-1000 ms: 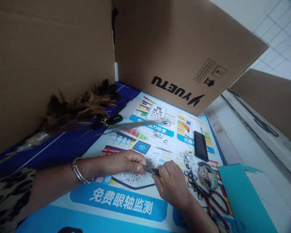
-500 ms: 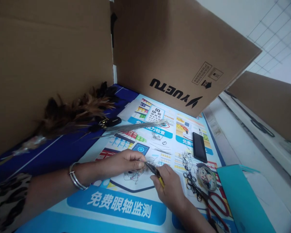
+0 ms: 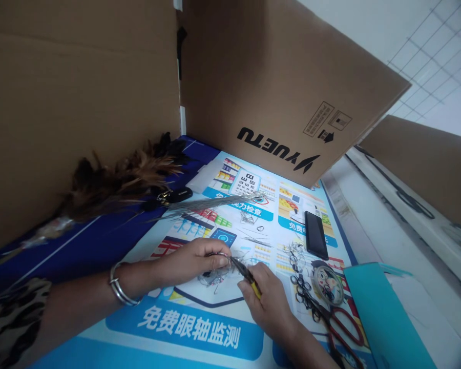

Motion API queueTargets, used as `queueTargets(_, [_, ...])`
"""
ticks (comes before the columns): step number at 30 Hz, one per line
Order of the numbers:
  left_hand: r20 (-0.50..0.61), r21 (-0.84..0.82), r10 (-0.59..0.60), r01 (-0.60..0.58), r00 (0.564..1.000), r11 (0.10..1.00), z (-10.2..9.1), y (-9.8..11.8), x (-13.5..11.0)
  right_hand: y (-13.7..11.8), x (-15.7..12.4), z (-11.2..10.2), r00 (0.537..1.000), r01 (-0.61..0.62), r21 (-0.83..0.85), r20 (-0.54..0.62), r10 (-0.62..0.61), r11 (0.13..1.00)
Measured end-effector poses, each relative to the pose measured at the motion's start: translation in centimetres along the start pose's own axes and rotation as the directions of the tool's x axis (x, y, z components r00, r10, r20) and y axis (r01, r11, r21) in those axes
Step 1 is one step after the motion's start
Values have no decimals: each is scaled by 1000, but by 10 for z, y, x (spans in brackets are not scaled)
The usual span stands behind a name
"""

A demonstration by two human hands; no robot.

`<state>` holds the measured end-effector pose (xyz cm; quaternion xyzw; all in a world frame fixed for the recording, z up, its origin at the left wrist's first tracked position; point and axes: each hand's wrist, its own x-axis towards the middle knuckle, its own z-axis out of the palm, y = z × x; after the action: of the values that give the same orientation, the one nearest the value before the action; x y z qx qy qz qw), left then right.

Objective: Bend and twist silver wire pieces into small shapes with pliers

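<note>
My left hand pinches a thin wire ring between thumb and fingers. My right hand is wrapped round the yellow handles of a pair of pliers. The dark jaws of the pliers point left and reach the ring's edge beside my left fingertips. Whether they clamp the wire is too small to tell. Below and behind the fingers lies a tangle of thin wire pieces on the printed sheet.
A bundle of straight wires lies behind my hands. To the right are a black phone, a round clear container, small dark rings, red-handled scissors and a teal folder. Brown feathers and cardboard panels border the area.
The wire ring in my left fingers has turned slightly and shows more of its curve. Both hands and the pliers stay almost in place.
</note>
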<state>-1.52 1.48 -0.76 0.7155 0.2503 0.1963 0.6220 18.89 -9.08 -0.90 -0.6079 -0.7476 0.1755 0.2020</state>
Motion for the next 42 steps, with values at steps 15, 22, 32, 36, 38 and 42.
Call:
queueTargets(15, [-197,462,369,-246,909,852,7,-5,-4,-9,-1,-3,1000,-4,-202,-13,1,979])
queueTargets(22, [-220,502,378,-228,899,834,11,0,-6,-8,1,-1,1000,2,-256,-22,-8,967])
queueTargets(32, [-229,508,361,-206,904,836,12,0,-7,-8,2,0,999,33,-287,-22,-41,957])
queueTargets(36, [-228,502,351,-199,908,842,12,0,-7,-7,2,1,999,34,-288,-15,-40,957])
queueTargets(38, [-224,487,334,-191,916,852,12,0,-7,-6,3,1,1000,24,-275,-12,-28,961])
queueTargets(42, [-235,389,214,-110,948,915,11,3,-4,-2,4,-1,1000,9,-196,-26,-14,981])
